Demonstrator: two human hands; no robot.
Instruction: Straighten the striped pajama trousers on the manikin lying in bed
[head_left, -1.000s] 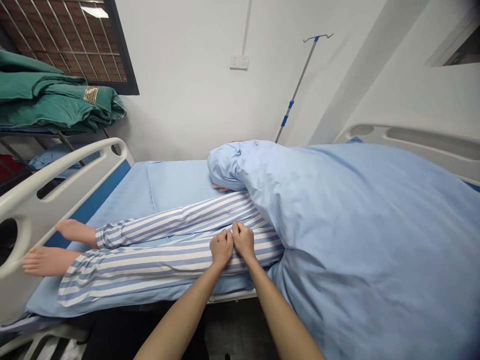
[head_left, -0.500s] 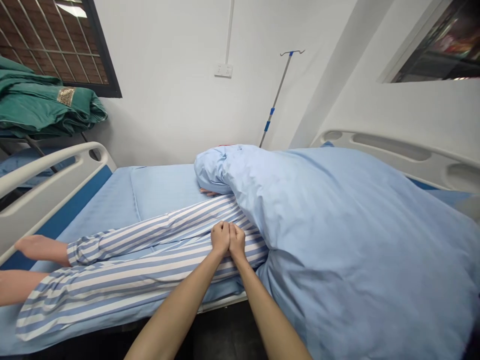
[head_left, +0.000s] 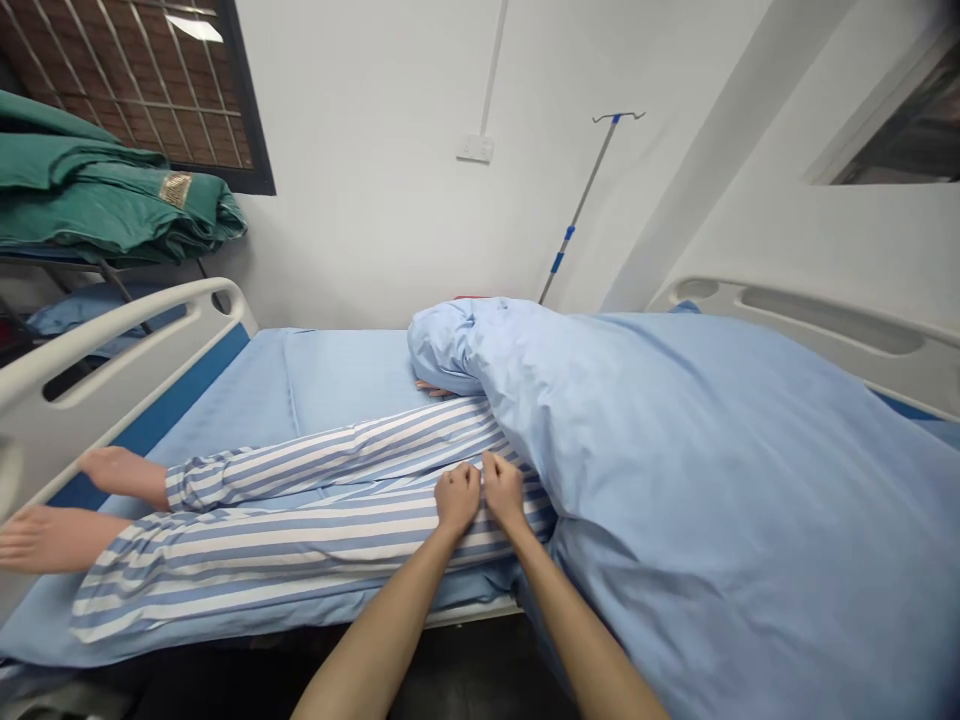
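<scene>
A pair of blue-and-white striped pajama trousers (head_left: pixel 300 535) covers the legs of a figure lying on the bed. My left hand (head_left: pixel 457 496) is closed in a fist over the upper part of the nearer leg. Beside it, a narrow gap away, my right hand (head_left: pixel 504 488) is closed too, close to the edge of the light blue quilt (head_left: pixel 675 450). The undersides of both fists are hidden, so I cannot tell whether trouser cloth is in them. The quilt is folded back over the figure's upper body. Bare feet (head_left: pixel 67 540) stick out at the left.
Light blue sheet (head_left: pixel 352 365) covers the mattress. White bed-end boards stand at the left (head_left: pixel 187 300) and right (head_left: pixel 825 310). A drip stand (head_left: pixel 585 200) rises behind the bed. Folded green cloth (head_left: pixel 112 205) lies piled at the far left, below a barred window (head_left: pixel 135 90).
My fists were pressed together and now stand slightly apart, both still closed. The view has shifted, so the whole bed appears further right. The quilt and legs look otherwise unchanged.
</scene>
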